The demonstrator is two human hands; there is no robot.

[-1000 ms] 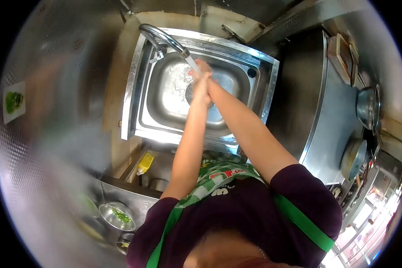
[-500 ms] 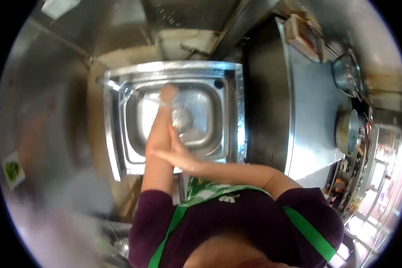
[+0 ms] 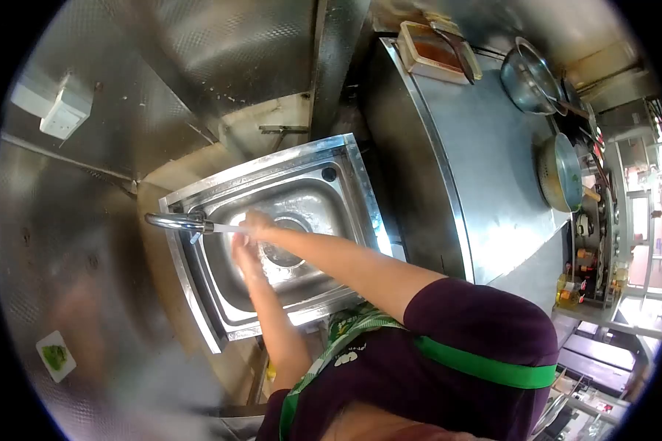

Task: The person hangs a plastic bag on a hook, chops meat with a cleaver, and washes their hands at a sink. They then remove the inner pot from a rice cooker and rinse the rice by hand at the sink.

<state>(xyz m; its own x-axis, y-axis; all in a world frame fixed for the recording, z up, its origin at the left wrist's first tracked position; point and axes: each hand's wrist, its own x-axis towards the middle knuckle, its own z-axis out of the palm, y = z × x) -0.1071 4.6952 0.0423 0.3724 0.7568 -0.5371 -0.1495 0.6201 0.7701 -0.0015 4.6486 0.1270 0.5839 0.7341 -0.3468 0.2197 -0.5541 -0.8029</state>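
Observation:
Both my hands are held close together over the sink basin (image 3: 235, 290), in the water stream (image 3: 228, 228) from the metal faucet (image 3: 176, 220). My right hand (image 3: 257, 223) is right at the stream, wet and blurred, its fingers hard to make out. Just below and beside it is my left hand (image 3: 244, 253), seemingly touching it. Motion and water smear its fingers too. I see no object in either hand. Beneath them lies the round drain (image 3: 285, 246), with water splashing around it.
On the right stands a steel counter (image 3: 456, 154) bearing a rectangular tub with reddish contents (image 3: 434, 53), a metal bowl (image 3: 529, 81) and a colander (image 3: 559, 173). A white wall socket (image 3: 66, 114) and a small dish with something green (image 3: 54, 356) are at left.
My right hand has left my left forearm and moved forward to the stream. My left hand has drawn back to meet it. The view has turned, showing the faucet more clearly.

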